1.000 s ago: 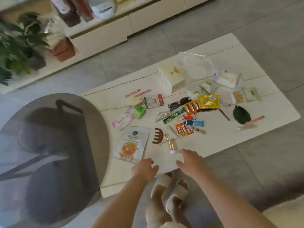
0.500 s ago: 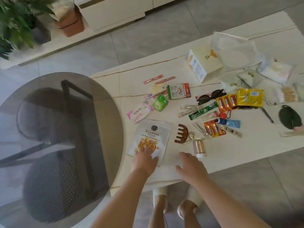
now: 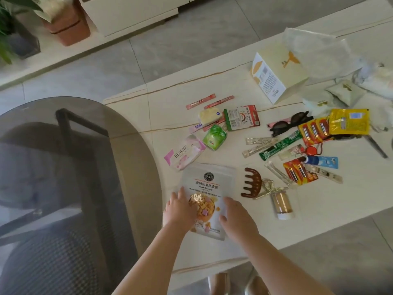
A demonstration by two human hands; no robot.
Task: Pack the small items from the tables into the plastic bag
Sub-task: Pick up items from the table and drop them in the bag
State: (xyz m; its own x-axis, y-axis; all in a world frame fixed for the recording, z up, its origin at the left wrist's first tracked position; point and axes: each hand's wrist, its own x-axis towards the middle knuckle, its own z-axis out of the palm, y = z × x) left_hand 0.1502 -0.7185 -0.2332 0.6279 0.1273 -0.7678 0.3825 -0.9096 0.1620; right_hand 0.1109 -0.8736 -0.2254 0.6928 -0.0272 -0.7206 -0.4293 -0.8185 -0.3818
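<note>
A: Resting on the oat crisp pouch [image 3: 209, 189], both hands lie flat; the left hand [image 3: 180, 211] covers its lower left part with fingers spread and fairly straight; the right hand [image 3: 236, 218] touches its right edge, fingers relaxed, gripping nothing.

B: And the pouch?

A: Flat on the white table [image 3: 340, 201], near the front edge, beside the round glass table [image 3: 70, 167]; just right of it a brown hair claw [image 3: 252, 185] and a small bottle [image 3: 281, 204]; beyond, a pink Berlin packet [image 3: 184, 153] and a green packet [image 3: 213, 138].

B: The bag?

A: The plastic bag [image 3: 319, 54] lies at the far side, partly over a cream box [image 3: 280, 75], well apart from the hands.
</note>
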